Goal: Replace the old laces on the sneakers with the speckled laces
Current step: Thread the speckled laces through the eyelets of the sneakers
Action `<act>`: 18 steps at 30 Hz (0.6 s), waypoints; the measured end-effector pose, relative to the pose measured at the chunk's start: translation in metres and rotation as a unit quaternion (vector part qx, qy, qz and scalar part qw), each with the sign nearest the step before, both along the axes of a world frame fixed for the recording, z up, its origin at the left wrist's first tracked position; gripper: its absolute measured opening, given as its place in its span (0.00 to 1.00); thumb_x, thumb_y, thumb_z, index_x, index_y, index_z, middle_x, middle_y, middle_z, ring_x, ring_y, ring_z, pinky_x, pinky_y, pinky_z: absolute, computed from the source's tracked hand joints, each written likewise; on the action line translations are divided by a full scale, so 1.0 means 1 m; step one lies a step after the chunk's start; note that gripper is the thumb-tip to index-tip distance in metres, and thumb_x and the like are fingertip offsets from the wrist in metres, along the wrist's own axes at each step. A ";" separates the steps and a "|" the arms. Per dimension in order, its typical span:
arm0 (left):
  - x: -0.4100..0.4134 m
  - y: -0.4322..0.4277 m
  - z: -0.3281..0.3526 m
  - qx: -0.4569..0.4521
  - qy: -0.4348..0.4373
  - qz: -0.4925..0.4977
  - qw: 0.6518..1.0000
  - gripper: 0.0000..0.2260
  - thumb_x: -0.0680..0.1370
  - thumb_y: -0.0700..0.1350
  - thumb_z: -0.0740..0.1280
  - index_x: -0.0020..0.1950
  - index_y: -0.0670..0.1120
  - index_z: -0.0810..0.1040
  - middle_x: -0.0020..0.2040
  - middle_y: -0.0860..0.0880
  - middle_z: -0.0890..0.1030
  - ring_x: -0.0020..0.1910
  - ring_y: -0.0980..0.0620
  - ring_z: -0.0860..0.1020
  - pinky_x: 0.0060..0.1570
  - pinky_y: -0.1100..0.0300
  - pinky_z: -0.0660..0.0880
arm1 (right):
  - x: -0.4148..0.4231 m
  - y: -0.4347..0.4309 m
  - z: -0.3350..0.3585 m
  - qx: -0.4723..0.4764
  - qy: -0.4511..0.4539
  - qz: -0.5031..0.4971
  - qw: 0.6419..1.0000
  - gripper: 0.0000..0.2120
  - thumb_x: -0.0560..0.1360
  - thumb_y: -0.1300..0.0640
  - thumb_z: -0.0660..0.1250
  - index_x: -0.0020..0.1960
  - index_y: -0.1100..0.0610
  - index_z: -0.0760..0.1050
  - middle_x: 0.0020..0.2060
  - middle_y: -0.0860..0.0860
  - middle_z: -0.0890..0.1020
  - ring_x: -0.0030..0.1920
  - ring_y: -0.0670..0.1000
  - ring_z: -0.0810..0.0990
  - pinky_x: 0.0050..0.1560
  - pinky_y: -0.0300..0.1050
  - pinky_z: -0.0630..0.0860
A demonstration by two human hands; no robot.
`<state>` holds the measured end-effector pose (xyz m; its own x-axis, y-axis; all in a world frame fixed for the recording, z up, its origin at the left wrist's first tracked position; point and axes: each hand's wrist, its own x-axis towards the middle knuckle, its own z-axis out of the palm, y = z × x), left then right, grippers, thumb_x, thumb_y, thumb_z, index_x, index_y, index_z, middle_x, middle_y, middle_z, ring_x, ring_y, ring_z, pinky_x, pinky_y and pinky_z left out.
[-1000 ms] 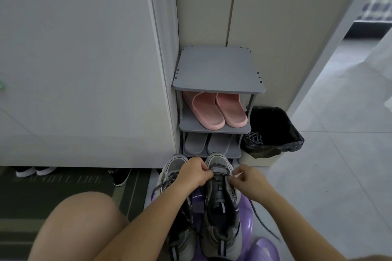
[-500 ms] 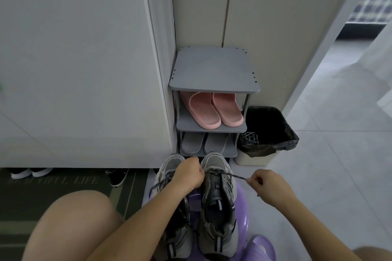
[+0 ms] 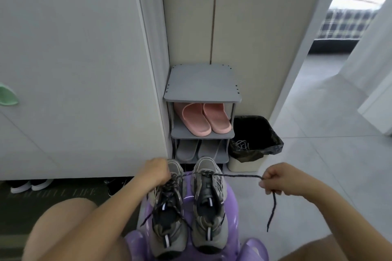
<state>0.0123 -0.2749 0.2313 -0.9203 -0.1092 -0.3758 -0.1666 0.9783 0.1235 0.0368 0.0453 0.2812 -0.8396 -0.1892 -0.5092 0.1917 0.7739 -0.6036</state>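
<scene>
The right sneaker (image 3: pixel 206 203) is at the very start of its lacing. A speckled lace (image 3: pixel 239 175) passes through its toe-end eyelets only and runs taut sideways across the lower middle of the frame. The left hand (image 3: pixel 156 172) is clenched round one end, above the toe of the left sneaker (image 3: pixel 167 214). The right hand (image 3: pixel 280 180) pinches the other side, and the spare end dangles below the fist. The left sneaker looks already laced, its flecked ends lying loose.

Next, I judge, the two sides need evening out, then crossing up to the next eyelets. The lace is a round woven cord, dark with pale flecks. The sneakers are grey mesh with chunky soles and stand on a glossy purple plastic stool (image 3: pixel 231 197). Pale cords (image 3: pixel 241 145), probably the old laces, lie in the black-lined bin (image 3: pixel 273 150) at middle right.
</scene>
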 end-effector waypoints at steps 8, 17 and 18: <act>0.038 0.111 0.024 0.499 -0.090 -0.083 0.858 0.14 0.71 0.54 0.71 0.51 0.48 0.78 0.47 0.52 0.80 0.48 0.55 0.78 0.54 0.60 0.73 | 0.012 -0.053 0.022 -0.379 0.022 -0.164 0.911 0.09 0.76 0.70 0.60 0.46 0.60 0.76 0.33 0.53 0.80 0.27 0.45 0.74 0.27 0.35 0.70; 0.037 0.062 0.034 0.500 -0.011 0.005 0.866 0.11 0.81 0.42 0.59 0.40 0.46 0.75 0.35 0.51 0.77 0.28 0.64 0.75 0.29 0.73 0.68 | 0.003 -0.037 0.008 -0.076 0.198 -0.121 0.970 0.16 0.75 0.71 0.54 0.48 0.58 0.78 0.39 0.50 0.79 0.41 0.48 0.77 0.32 0.25 0.69; 0.036 0.054 0.032 0.464 -0.016 0.000 0.886 0.10 0.81 0.41 0.59 0.42 0.45 0.76 0.34 0.51 0.77 0.26 0.64 0.74 0.29 0.71 0.67 | 0.001 -0.034 0.003 -0.032 0.207 -0.117 0.971 0.15 0.76 0.69 0.55 0.50 0.57 0.79 0.42 0.50 0.80 0.44 0.50 0.77 0.34 0.29 0.70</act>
